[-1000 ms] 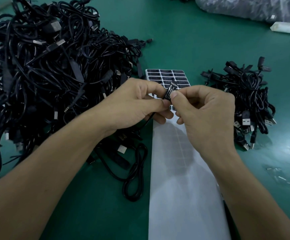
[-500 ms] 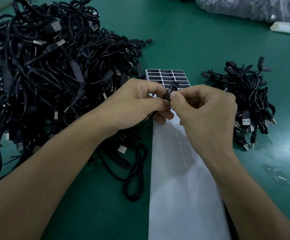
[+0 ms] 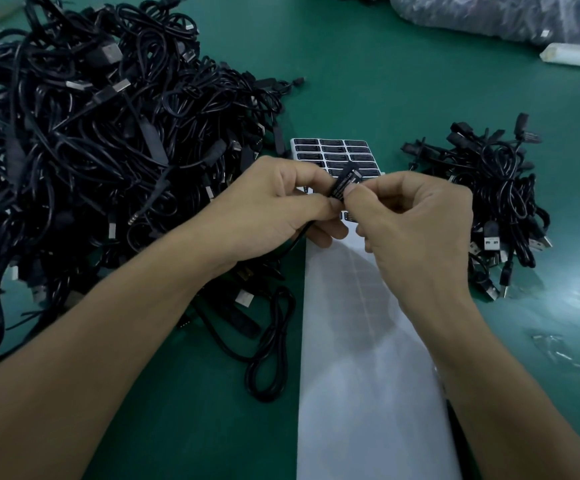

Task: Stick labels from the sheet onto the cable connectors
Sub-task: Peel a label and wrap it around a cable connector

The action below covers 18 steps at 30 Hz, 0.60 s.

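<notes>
Taking the middle of my view as centre, the big cable heap (image 3: 91,150) walls off 8 to 11 o'clock. The small cable pile (image 3: 489,202) sits close at 3. Bare green table (image 3: 368,81) lies open from 12 to 2, until the plastic bag (image 3: 489,19) and white packet (image 3: 569,58). The flat sheet (image 3: 368,393) fills 6; a cable loop (image 3: 268,341) crowds 7.

two hands (image 3: 271,209) (image 3: 416,223), two cable piles (image 3: 91,150) (image 3: 496,202), one label sheet (image 3: 368,375), one connector (image 3: 345,181) pinched, one white packet (image 3: 569,58).
</notes>
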Available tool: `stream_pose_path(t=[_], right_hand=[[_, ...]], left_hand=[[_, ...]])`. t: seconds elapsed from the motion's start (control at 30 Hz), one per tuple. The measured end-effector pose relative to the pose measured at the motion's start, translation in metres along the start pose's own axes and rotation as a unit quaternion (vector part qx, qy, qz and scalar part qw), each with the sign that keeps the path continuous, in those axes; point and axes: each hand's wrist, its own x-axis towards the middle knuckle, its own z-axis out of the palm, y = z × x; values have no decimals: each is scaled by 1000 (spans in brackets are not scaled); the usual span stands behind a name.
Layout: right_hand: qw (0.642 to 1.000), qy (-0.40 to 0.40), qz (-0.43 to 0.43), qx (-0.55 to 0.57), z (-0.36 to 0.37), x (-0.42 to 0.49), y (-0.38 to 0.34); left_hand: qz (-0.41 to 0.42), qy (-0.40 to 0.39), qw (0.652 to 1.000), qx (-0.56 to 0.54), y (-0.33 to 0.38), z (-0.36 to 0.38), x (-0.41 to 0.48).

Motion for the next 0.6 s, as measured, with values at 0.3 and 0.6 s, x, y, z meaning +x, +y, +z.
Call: stream_pose_path(t=[0.3,0.6], right_hand=[[998,6,-51,-26,1,-2,-1],[1000,22,-8,4,1,2,4]], left_hand=[[-13,-14,1000,10,1,-2,-1],[-16,-26,1000,8,1,-5,-1]])
